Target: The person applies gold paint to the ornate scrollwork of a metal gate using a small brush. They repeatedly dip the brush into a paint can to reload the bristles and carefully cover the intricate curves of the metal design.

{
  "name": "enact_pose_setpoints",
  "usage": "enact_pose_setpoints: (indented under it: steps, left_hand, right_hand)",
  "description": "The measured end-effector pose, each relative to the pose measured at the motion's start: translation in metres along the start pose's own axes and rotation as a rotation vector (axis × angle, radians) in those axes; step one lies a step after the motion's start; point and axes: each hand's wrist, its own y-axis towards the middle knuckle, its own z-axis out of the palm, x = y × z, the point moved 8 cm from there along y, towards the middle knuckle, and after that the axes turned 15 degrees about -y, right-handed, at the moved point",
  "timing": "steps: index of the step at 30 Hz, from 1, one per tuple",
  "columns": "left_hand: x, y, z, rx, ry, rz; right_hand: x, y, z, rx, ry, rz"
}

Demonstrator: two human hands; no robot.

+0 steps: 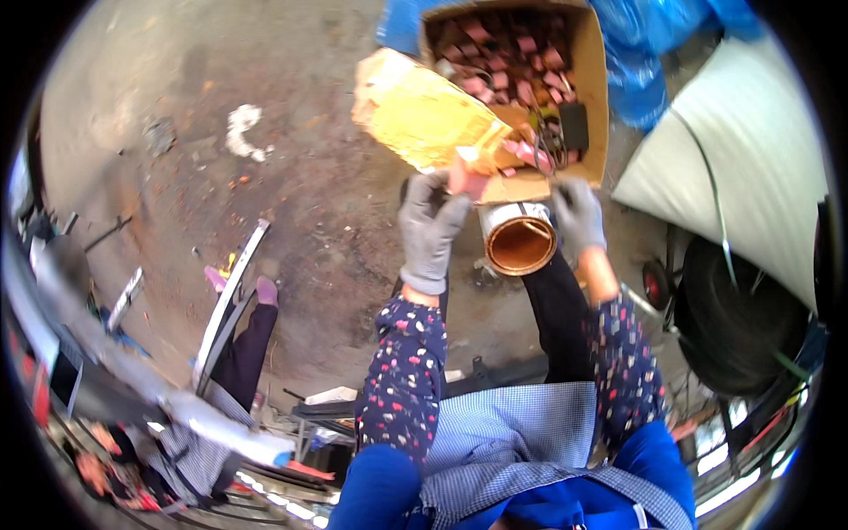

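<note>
My left hand (430, 231), in a grey glove, pinches a pale pink block-like piece (465, 181) at the near edge of a cardboard box (598, 106). My right hand (579, 215), gloved too, is closed at the box's near right corner; a thin dark cable (546, 157) runs down towards its fingertips, but what they hold is too blurred to make out. Inside the box lie many small pink pieces (499, 79) and a black rectangular part (574, 126). Between my hands stands a round tin (521, 246) with a rusty brown inside.
A torn yellow-lined flap (424, 110) leans out over the box's left side. Blue plastic sheeting (636, 79) and a large pale sack (733, 159) lie to the right, above a black wheel (742, 318). At lower left, another person (190, 459) sits beside metal bars (231, 291).
</note>
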Motion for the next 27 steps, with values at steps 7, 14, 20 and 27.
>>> enact_pose_setpoints:
  steps: [7, 14, 20, 27]
  left_hand:
    - [-0.084, -0.143, 0.052, 0.071, -0.124, -0.051]
    - [-0.199, -0.312, 0.071, -0.013, -0.282, 0.158]
    - [-0.241, -0.382, 0.069, -0.024, -0.449, 0.201]
    - [-0.32, -0.418, 0.019, 0.079, -0.42, 0.304]
  right_hand:
    - [0.181, -0.163, -0.138, 0.172, 0.667, 0.037]
    - [0.311, -0.265, -0.229, 0.302, 0.774, -0.113]
    - [0.354, -0.303, -0.256, 0.441, 0.584, -0.237]
    - [0.445, -0.34, -0.242, 0.424, 0.791, -0.216]
